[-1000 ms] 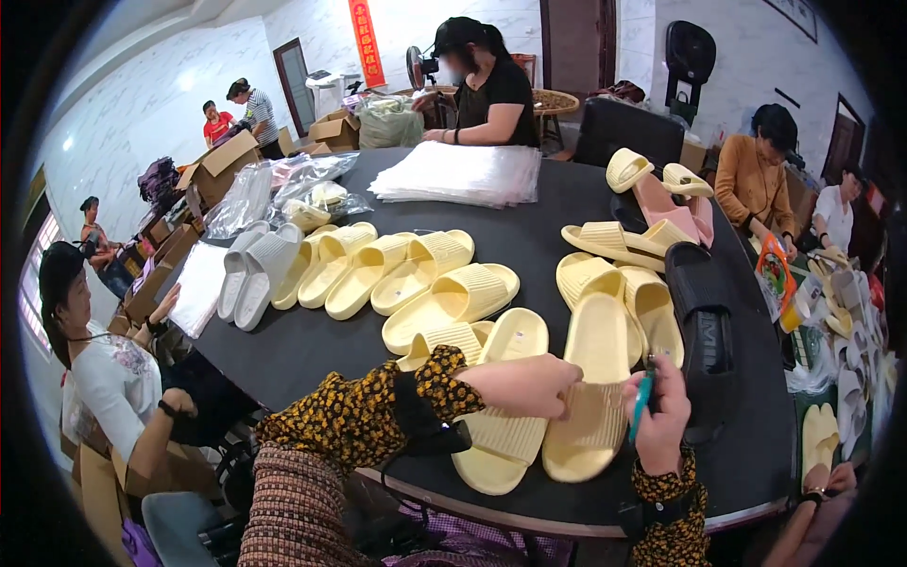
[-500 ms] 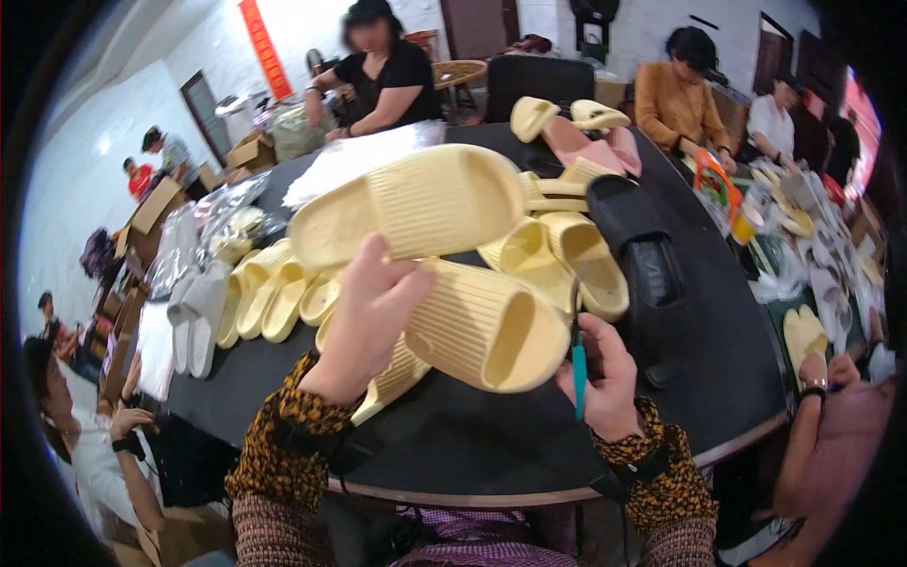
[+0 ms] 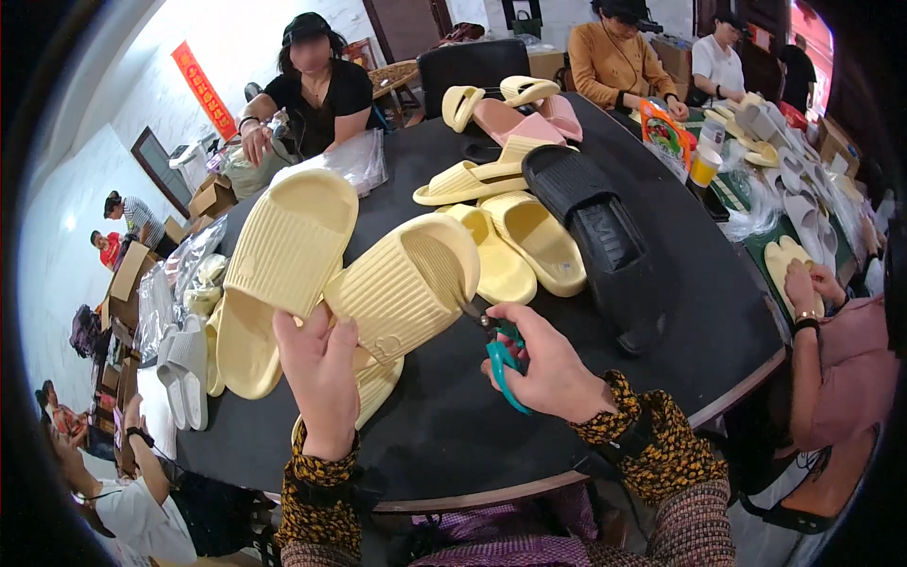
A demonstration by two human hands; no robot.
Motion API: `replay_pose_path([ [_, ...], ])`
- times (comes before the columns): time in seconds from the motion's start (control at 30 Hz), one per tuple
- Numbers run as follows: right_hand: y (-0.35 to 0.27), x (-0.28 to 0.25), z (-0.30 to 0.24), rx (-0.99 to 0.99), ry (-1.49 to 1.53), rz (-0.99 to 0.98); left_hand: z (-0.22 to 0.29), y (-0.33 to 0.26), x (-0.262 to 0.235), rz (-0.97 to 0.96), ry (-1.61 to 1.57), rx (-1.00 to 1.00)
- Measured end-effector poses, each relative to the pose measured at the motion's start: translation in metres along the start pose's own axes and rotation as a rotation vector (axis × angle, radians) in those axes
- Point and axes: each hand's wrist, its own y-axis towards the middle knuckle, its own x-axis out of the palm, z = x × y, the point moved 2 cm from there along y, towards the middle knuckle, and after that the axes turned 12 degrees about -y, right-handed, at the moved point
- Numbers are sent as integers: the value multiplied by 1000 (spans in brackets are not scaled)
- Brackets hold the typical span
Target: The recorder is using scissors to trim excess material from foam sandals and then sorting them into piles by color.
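I have two ribbed yellow slides point(image 3: 406, 283) raised left of the frame's centre, over the dark table point(image 3: 699, 312). The tips of the teal-handled scissors point(image 3: 487, 322) lie at the right edge of the right-hand one. I judge this pair to be mid-handling; whether anything is cut, I can't make out. More yellow slides lie at upper centre, beside a black slide point(image 3: 619, 255), and I can't tell which are finished.

My left hand point(image 3: 321, 369) rises from the lower edge, fingers up the frame, pinching the pair. My right hand point(image 3: 557, 369) angles in from the lower right, fingers curled round the scissor handles; how far the blades part is unclear to me. Pale grey slides point(image 3: 194, 378) sit at left; a co-worker in black point(image 3: 326, 113) is at upper left.
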Motion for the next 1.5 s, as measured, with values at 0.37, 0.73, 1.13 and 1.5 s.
replay_pose_path([
  [0.37, -2, 5, -1, -27, -31, -74, -3, -22, 2, -77, 9, -42],
  [0.73, -6, 7, 0, -74, 42, -82, 11, -30, -28, 78, 72, 35],
  [1.13, 18, 20, 8, 147, 249, -105, 22, -26, -120, 49, 185, -192],
  [1.5, 54, 41, -53, -48, -43, -54, 37, -9, -56, -563, 921, 247],
])
